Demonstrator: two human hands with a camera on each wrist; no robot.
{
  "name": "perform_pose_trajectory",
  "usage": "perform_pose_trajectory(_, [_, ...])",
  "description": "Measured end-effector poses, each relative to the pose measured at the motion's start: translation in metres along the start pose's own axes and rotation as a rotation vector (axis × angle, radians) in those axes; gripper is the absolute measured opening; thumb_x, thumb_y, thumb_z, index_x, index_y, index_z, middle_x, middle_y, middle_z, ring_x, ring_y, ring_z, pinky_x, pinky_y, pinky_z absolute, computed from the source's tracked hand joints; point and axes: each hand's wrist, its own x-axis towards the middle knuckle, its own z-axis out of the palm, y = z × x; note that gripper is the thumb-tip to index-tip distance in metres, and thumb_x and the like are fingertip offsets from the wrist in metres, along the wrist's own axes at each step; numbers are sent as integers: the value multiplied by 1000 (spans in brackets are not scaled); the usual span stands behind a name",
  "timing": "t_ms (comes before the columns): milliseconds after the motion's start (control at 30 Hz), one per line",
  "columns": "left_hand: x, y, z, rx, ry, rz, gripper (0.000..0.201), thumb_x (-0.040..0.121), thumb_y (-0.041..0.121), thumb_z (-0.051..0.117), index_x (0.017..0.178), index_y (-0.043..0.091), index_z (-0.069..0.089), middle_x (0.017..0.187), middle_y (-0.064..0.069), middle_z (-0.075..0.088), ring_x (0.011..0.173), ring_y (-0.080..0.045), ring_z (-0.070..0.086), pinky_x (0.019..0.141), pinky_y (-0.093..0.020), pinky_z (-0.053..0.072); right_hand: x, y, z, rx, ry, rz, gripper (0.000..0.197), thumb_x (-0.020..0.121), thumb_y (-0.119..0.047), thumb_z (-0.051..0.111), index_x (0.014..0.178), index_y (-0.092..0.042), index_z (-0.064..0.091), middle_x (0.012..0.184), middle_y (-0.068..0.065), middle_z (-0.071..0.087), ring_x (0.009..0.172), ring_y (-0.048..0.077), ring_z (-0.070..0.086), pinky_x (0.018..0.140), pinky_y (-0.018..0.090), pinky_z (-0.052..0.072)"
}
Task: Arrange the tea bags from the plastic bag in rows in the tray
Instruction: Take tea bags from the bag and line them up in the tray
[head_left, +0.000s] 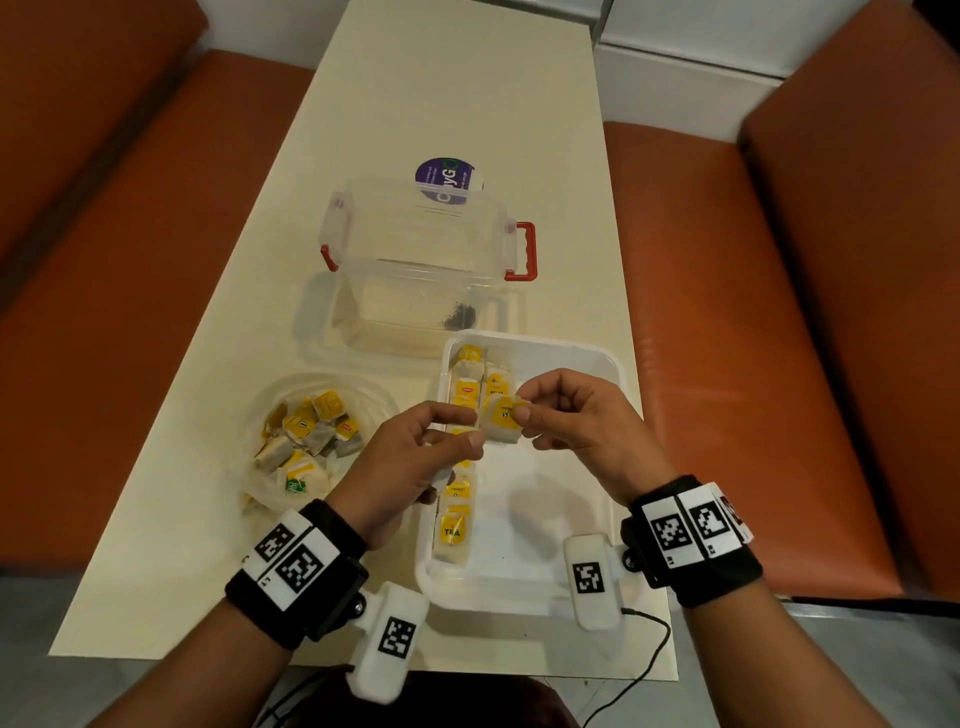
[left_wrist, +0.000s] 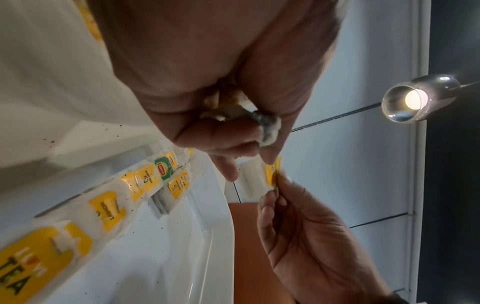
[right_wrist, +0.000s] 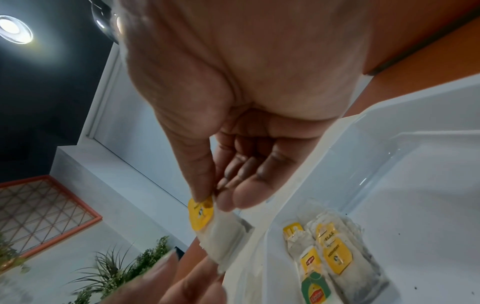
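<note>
A white tray (head_left: 618, 384) sits on the table in front of me. Tea bags (head_left: 457, 525) with yellow tags lie in a row along its left wall, and a second row (head_left: 496, 384) starts at the far end. Over the tray, both hands hold one tea bag (head_left: 501, 418) between them. My right hand (head_left: 524, 410) pinches its yellow tag (right_wrist: 201, 209) with thumb and forefinger. My left hand (head_left: 467, 428) pinches its other edge (left_wrist: 259, 181) and also curls round a second, crumpled tea bag (left_wrist: 267, 127). The plastic bag (head_left: 306, 441), open, lies left of the tray with several tea bags inside.
A clear plastic box (head_left: 421, 260) with red handles stands beyond the tray, and a round purple label (head_left: 449, 179) lies behind it. Orange benches (head_left: 727, 312) flank the cream table (head_left: 415, 104). A black cable (head_left: 644, 649) hangs off the near edge.
</note>
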Motion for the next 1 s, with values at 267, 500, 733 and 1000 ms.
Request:
perform_pose_trajectory(267, [-11,0,-10,-162,23,-90,22,90,27,68,106,11,68,85,-3,71,59,-9,51,46,-17,39,16,10,-9,-164,37,68,10,88,-4,74,88,-13,69,72,2,69,67,12,65,62,23,51])
perform_pose_trajectory(500, [-17,1,-16,-343,-45,-149,16,94,16,61,108,12,68,90,-9,69,69,-11,63,55,-22,56,32,26,-3,-440,-160,243,10,87,-10,76,89,-14,67,73,3,70,66,12,66,59,21,50])
perform_pose_trajectory(733, [-21,2,-20,-388,-91,-161,35,91,-8,46,114,8,66,102,-13,71,91,-21,66,73,-29,62,58,48,0,-541,-101,319,12,85,-12,75,86,-18,65,73,7,72,67,16,66,63,26,53])
perform_pose_trajectory(1000, [-22,-1,-17,-352,-67,-154,37,92,-14,48,118,4,65,104,-16,71,85,-21,69,75,-31,63,70,57,2,-584,-24,259,16,85,-14,75,81,-22,62,69,6,70,61,15,60,62,29,51])
